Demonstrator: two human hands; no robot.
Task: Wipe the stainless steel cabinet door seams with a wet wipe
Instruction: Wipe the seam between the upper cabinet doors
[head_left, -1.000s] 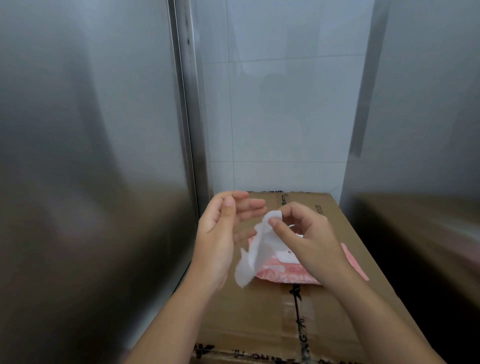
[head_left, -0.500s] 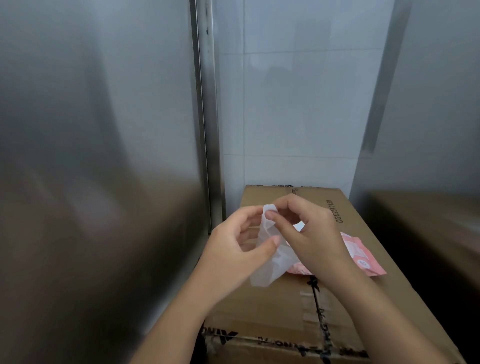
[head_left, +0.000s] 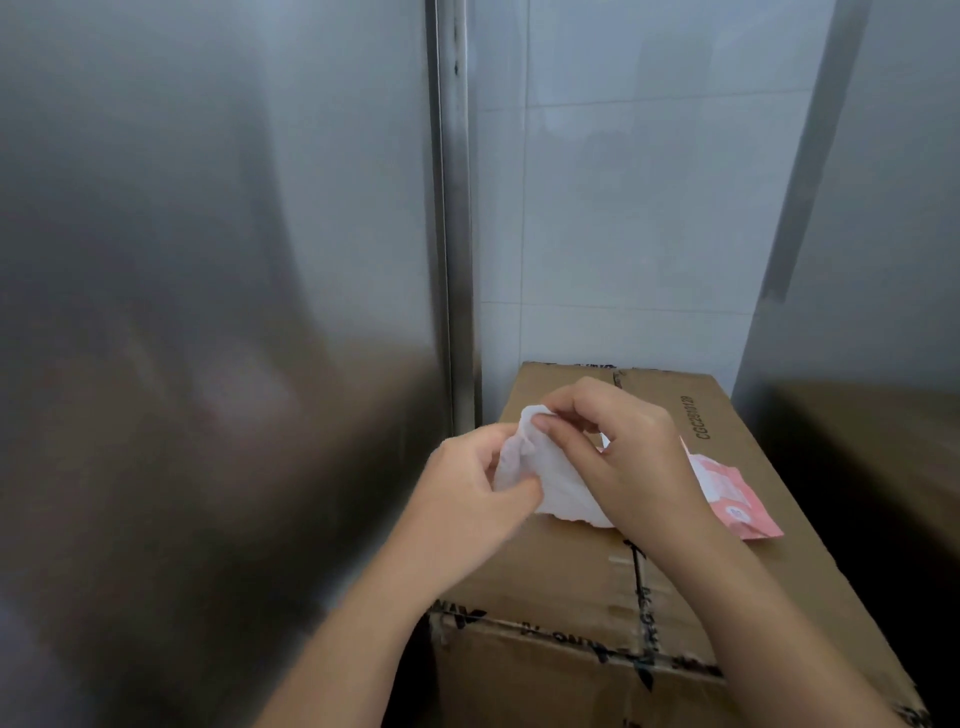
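Both hands are clamped on the wipe (head_left: 553, 480), which is held just above the box (head_left: 566, 577). The left hand (head_left: 467, 491) pinches its left side between thumb and fingers. The right hand (head_left: 636, 457) pinches its upper corner between thumb and forefinger, the other fingers curled. The wipe is white and crumpled, bunched between the two hands, and its ragged lower edge hangs close over the box top; whether it touches there I cannot tell.

A pink pack (head_left: 730, 493) lies flat on the box top, just right of the right hand, with its near end hidden behind that hand and wrist.

The box is brown cardboard with a taped centre line and black print on its top and front edge.

The steel door (head_left: 208, 312) fills the left of the view. The seam (head_left: 453, 208) runs upright along its right edge, with a few dark specks near the top. The box stands just beside the foot of the seam, and the left hand covers the lowest stretch of it in view. The left forearm crosses in front of the door's lower part.

Behind the box is a white tiled wall (head_left: 623, 208). A second steel panel (head_left: 862, 260) closes in the right side and reflects the brown of the box.
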